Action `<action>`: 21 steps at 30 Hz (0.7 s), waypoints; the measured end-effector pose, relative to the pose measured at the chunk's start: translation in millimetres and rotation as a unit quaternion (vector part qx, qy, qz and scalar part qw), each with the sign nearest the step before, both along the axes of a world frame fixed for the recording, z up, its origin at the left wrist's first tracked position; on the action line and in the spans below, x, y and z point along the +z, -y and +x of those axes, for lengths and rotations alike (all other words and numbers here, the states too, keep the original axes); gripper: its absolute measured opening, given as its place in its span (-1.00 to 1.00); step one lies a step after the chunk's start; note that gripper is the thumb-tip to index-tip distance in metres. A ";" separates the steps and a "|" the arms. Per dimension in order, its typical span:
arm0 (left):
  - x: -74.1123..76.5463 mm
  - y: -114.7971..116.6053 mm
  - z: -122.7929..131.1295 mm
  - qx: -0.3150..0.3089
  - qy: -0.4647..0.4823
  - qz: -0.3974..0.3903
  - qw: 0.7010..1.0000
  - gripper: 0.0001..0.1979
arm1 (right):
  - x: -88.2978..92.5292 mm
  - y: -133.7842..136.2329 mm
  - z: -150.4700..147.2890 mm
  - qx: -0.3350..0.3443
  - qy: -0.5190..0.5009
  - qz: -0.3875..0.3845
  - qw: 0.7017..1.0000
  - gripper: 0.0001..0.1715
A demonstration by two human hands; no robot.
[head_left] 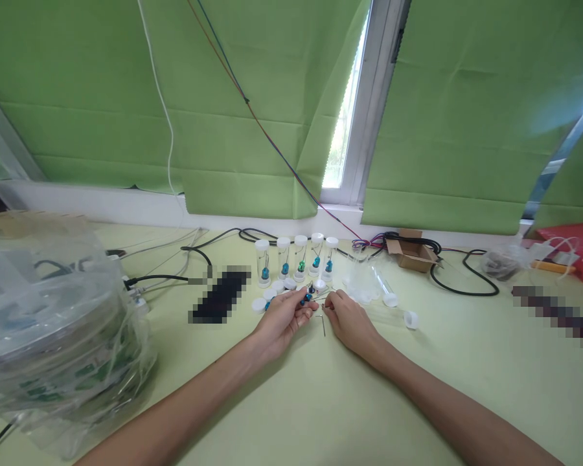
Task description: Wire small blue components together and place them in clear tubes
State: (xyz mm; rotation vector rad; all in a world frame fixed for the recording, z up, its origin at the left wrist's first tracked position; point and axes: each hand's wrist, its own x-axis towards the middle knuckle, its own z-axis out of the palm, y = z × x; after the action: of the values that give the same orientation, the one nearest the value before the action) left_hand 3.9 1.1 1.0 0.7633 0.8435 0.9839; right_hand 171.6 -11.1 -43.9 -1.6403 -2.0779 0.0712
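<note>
My left hand (286, 318) is closed on a small blue metal part (307, 298), pinched between thumb and fingers. Close by on the right, my right hand (348, 318) has its fingertips pressed together near the tabletop; anything in them is too small to make out. An L-shaped hex key (323, 325) lies on the table between the hands. Behind them stands a row of several transparent tubes (300, 257) with white caps, holding blue or green parts with thin wire-like pieces. Some white caps (259, 305) and more small parts lie beside my left hand, partly hidden by it.
Transparent tubes (383, 285) and a plastic bag (359, 279) lie right of the row. A small cardboard box (412, 252) and black cables (466, 292) are farther back. A large plastic-wrapped spool (63, 349) fills the left side. A blurred-out dark object (221, 294) lies left of the tubes.
</note>
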 end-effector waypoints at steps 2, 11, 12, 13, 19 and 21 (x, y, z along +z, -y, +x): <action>0.2 0.5 0.1 0.000 -0.002 0.001 1.000 -0.85 | 0.4 -0.2 0.1 0.000 -0.004 0.000 1.000 -0.90; 1.8 1.0 0.4 0.009 -0.005 -0.006 1.000 -0.85 | 2.2 1.0 -0.3 0.006 -0.011 0.005 1.000 -0.84; 1.5 0.6 0.5 0.008 -0.004 -0.005 1.000 -0.85 | 1.8 0.7 -0.3 0.009 -0.013 0.007 1.000 -0.84; 1.1 0.3 0.6 0.007 -0.003 -0.004 1.000 -0.85 | 1.3 0.4 -0.3 0.011 -0.017 0.011 1.000 -0.84; 0.0 0.0 1.2 -0.001 -0.004 -0.003 1.000 -0.86 | 0.9 -1.9 -0.4 0.020 -0.061 0.055 0.996 -0.84; 0.6 1.0 0.5 -0.004 -0.004 -0.001 1.000 -0.85 | 2.9 -1.0 -1.2 0.021 -0.081 0.073 0.994 -0.83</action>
State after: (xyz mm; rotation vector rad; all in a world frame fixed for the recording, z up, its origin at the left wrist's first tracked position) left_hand 4.4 0.1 1.6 0.7689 0.8484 0.9741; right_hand 170.3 -10.1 -41.0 -1.4541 -1.9475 0.0635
